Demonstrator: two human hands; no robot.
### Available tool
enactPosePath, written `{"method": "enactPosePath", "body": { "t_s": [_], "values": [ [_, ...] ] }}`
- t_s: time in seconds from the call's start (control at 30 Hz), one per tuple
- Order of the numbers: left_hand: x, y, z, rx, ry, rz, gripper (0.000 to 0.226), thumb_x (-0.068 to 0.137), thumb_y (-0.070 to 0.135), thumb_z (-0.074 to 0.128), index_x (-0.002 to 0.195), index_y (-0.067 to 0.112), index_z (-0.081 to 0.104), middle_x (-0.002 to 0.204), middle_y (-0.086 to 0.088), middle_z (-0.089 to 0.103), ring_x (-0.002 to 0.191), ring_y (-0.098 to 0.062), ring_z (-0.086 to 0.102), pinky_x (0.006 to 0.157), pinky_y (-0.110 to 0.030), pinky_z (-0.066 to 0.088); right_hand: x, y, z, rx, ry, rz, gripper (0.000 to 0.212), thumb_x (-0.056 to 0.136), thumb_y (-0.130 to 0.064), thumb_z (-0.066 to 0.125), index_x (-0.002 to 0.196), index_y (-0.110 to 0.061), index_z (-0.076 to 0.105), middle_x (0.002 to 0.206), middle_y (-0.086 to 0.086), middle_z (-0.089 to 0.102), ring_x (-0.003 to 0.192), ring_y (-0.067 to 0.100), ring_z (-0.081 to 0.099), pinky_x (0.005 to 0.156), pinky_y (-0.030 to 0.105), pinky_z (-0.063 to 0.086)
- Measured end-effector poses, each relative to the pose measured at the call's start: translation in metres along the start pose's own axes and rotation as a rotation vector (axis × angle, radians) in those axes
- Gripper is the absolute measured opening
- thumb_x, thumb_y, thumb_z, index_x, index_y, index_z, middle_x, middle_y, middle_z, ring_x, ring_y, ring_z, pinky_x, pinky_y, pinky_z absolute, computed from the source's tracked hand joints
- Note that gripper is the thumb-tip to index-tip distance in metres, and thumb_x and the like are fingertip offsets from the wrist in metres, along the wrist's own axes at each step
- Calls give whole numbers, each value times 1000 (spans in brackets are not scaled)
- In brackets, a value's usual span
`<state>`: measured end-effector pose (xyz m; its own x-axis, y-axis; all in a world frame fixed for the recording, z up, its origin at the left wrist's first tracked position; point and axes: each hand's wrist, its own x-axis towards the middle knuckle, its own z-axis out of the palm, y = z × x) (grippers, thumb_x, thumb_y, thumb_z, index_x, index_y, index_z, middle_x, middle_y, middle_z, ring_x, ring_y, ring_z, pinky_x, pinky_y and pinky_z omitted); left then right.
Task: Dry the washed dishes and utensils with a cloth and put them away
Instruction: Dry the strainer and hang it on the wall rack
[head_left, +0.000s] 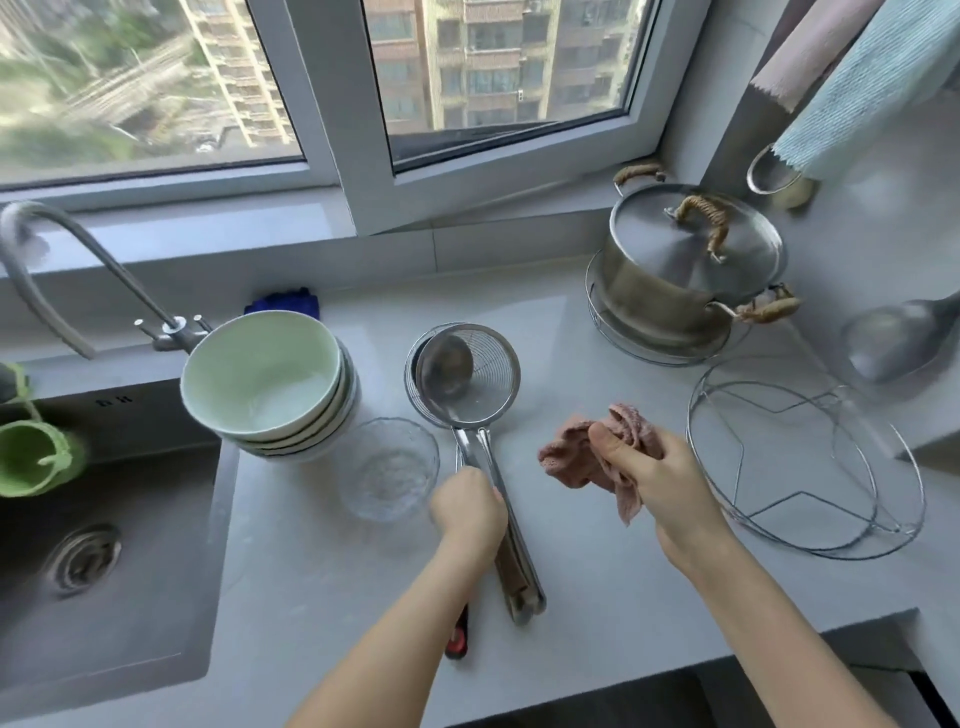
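Observation:
On the white counter (322, 561) lie a wire mesh skimmer (483, 395) and a steel ladle (444, 364), stacked with their handles pointing toward me. My left hand (467, 506) grips those handles partway along. My right hand (649, 475) holds a crumpled pink cloth (571, 457) just above the counter, to the right of the utensils. A stack of pale green bowls (265, 379) stands to the left, and a small clear glass bowl (389, 470) sits in front of it.
A sink (104, 519) with a curved faucet (47, 260) fills the left side. A lidded steel pot (685, 265) on a wire trivet stands at the back right, wire racks (805, 467) lie to the right, and a large ladle (893, 338) hangs on the wall. Towels (872, 88) hang at top right.

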<state>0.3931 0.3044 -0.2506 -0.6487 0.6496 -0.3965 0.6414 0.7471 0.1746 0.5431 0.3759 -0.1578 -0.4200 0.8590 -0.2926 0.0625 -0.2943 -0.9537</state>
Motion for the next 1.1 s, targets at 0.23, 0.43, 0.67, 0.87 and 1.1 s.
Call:
{"method": "enactPosePath", "body": {
  "t_s": [0.23, 0.43, 0.67, 0.87, 1.1],
  "values": [
    [28, 14, -12, 54, 76, 14, 33, 94, 38, 48, 110, 9, 55, 110, -6, 64, 103, -26, 62, 68, -27, 39, 20, -1, 2, 83, -48, 29, 23, 82, -17, 69, 87, 5, 70, 83, 39, 64, 73, 48, 66, 64, 29, 58],
    [36, 28, -5, 139, 30, -6, 26, 88, 11, 50, 114, 13, 56, 117, -6, 60, 109, -22, 59, 75, -27, 46, 26, 4, 6, 68, -168, 21, 32, 90, -8, 62, 63, -17, 75, 59, 7, 70, 57, 21, 70, 61, 26, 57],
    [38, 29, -14, -273, -17, -179, 14, 83, 19, 49, 89, 10, 58, 101, -9, 67, 96, -30, 63, 66, -25, 38, 36, 11, -1, 67, -154, 55, 12, 87, -11, 66, 85, -3, 75, 79, 16, 73, 71, 27, 71, 66, 31, 58],
    [34, 27, -25, -1077, -198, -320, 9, 90, 5, 43, 82, 3, 46, 75, -22, 55, 55, -31, 66, 61, -38, 59, 39, 7, 0, 50, -157, 54, 21, 87, -8, 64, 71, -15, 77, 68, 4, 72, 65, 18, 71, 61, 25, 56],
    [12, 8, -51, -1571, -343, -359, 27, 102, 9, 32, 76, 8, 40, 59, -5, 36, 25, -3, 34, 28, -8, 21, 39, 5, 8, 85, -79, 89, 22, 87, -13, 66, 97, 7, 68, 90, 26, 71, 81, 32, 71, 68, 31, 59]
  ]
}}
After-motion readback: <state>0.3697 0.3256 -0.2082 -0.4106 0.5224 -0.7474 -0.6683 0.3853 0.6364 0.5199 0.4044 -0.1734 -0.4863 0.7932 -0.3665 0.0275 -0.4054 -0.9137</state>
